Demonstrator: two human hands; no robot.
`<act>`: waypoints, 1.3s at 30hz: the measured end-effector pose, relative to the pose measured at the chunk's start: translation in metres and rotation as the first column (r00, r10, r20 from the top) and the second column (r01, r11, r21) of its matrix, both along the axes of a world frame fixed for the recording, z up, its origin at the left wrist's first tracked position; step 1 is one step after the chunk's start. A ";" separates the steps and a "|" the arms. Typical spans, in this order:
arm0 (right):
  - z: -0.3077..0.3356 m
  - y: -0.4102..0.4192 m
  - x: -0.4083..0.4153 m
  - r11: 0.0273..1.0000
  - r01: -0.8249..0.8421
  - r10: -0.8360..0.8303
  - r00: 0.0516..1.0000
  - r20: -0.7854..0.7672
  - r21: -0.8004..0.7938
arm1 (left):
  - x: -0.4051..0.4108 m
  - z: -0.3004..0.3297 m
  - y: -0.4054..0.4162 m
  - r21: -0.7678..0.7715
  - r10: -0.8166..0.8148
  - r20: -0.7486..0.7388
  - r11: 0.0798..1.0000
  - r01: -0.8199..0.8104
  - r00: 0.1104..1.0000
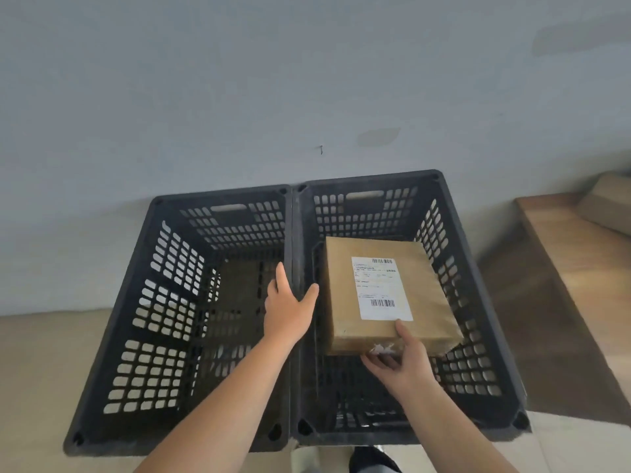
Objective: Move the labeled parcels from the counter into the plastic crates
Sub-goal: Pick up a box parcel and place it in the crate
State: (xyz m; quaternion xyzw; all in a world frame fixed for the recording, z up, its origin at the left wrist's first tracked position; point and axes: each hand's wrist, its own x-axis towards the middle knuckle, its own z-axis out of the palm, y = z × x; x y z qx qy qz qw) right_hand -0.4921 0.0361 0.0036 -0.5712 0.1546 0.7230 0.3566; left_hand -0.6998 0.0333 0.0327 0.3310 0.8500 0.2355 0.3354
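- Step in hand: setting a parcel (386, 295) down inside the right crate (478, 336).
- Right hand (403, 363) grips the parcel's near edge, thumb on top; left hand (290, 308), fingers straight, rests on the rims where the crates meet.
- Next, likely: lower it flat, let go, fetch another from the counter (563, 240).
- Count: two crates, left crate (136, 302) empty; one parcel in hand; blurred boxes (607, 203) on the counter, number unclear.

A plain pale grey-blue painted wall (239, 97) fills the far side, with a small dark mark (321, 150) near its middle and a faint darker patch (377, 136) to the right. Beige floor (41, 363) lies near left.
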 end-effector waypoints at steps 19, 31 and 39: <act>-0.137 0.080 -0.043 0.997 -0.042 0.043 0.999 -0.023 0.068 | 0.009 -0.021 0.007 -0.095 -0.019 -0.337 0.995 -0.014 0.941; -0.157 0.082 -0.045 0.999 -0.025 0.025 1.000 -0.017 0.035 | 0.009 -0.024 0.005 -0.091 -0.014 -0.389 0.996 -0.024 0.921; -0.150 0.085 -0.059 1.000 0.008 -0.008 1.000 -0.015 0.002 | 0.008 -0.026 0.006 -0.096 -0.020 -0.389 0.995 -0.019 0.921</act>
